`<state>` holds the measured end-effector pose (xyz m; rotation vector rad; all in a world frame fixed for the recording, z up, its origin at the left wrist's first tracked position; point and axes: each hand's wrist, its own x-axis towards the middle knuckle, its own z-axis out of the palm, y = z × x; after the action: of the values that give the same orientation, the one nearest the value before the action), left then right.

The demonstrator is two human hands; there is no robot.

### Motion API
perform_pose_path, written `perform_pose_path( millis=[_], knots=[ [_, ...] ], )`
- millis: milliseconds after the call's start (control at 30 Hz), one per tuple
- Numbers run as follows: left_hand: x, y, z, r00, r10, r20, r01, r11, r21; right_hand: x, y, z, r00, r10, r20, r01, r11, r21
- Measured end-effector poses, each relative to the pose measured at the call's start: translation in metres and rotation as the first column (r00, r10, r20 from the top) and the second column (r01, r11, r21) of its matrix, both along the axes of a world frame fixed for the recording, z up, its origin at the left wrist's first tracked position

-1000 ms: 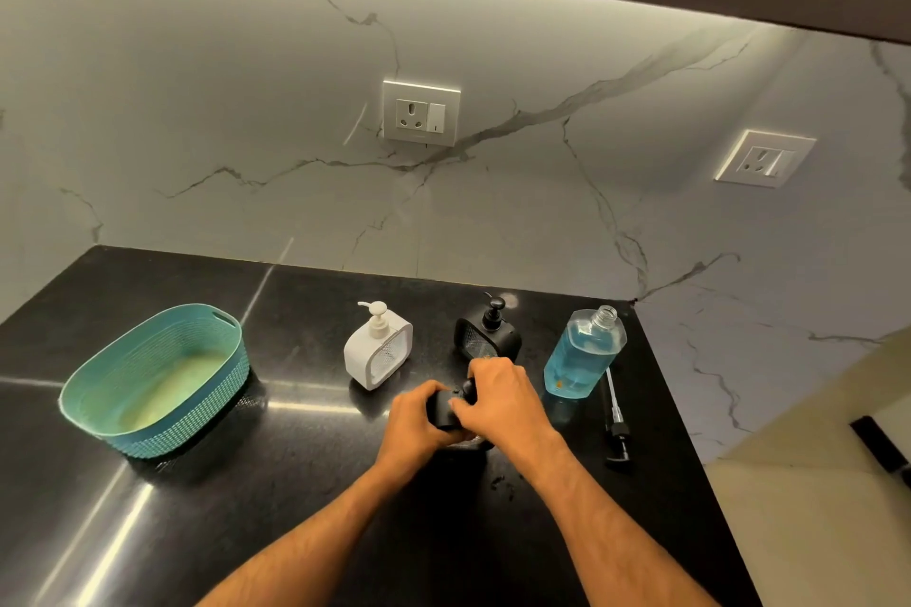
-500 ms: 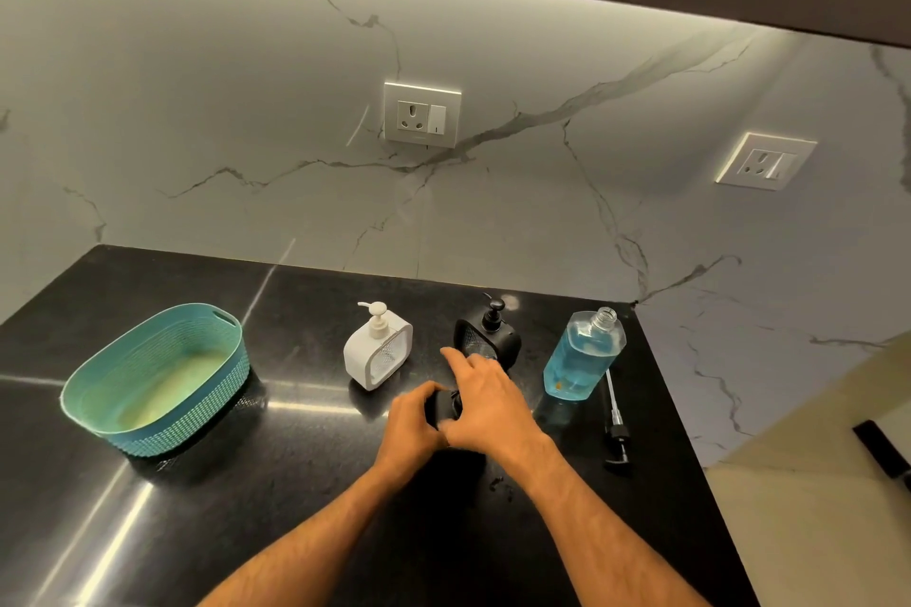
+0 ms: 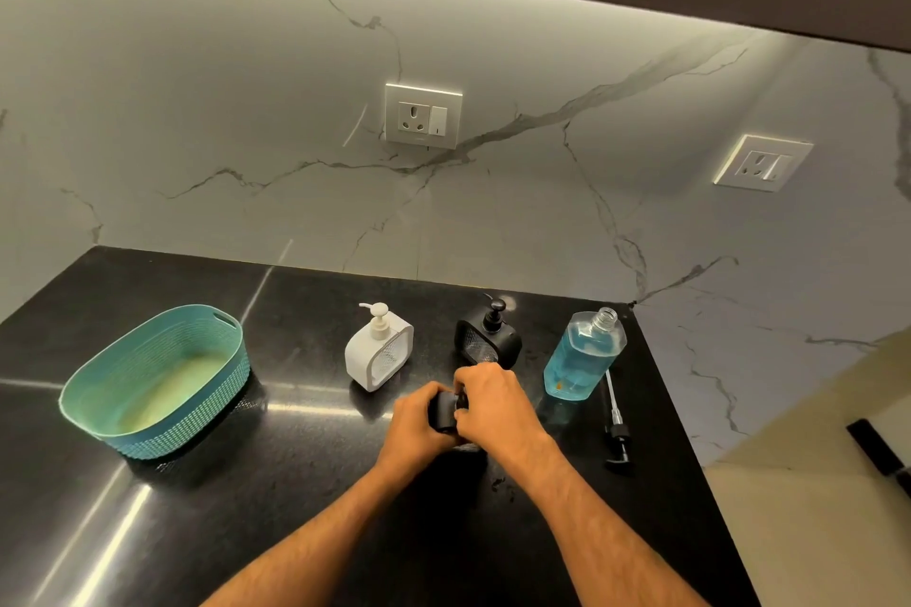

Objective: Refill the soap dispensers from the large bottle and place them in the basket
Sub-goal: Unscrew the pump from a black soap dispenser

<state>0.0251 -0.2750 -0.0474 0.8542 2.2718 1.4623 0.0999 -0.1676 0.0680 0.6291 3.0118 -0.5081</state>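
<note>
Spanning the black countertop: a teal basket at left, an uncapped blue-soap bottle at right, white dispenser and black dispenser between. Nearer, left hand and right hand grip a third black dispenser.

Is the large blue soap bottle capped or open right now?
Open: the large bottle has a bare neck, and its pump lies on the counter beside it.

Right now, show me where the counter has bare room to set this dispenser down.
Bare patches: between the basket and the white dispenser, and the near counter left of the left hand. Crowded: the right end, with black dispenser, big bottle and loose pump beside the right hand.
</note>
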Motion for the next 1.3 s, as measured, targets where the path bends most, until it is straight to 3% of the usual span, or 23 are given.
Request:
perform_pose_path(
  millis=[500,1300],
  knots=[
    [-0.006,-0.004,0.002,0.999,-0.050,0.001,0.050,0.998,-0.030,0.008,0.011,0.021,0.995,-0.011,-0.096,0.004,0.997,-0.072],
    [0.007,0.008,0.004,0.997,0.077,0.010,-0.077,0.997,0.010,0.077,0.063,0.050,0.953,-0.177,-0.247,0.138,0.977,-0.164]
  ],
)
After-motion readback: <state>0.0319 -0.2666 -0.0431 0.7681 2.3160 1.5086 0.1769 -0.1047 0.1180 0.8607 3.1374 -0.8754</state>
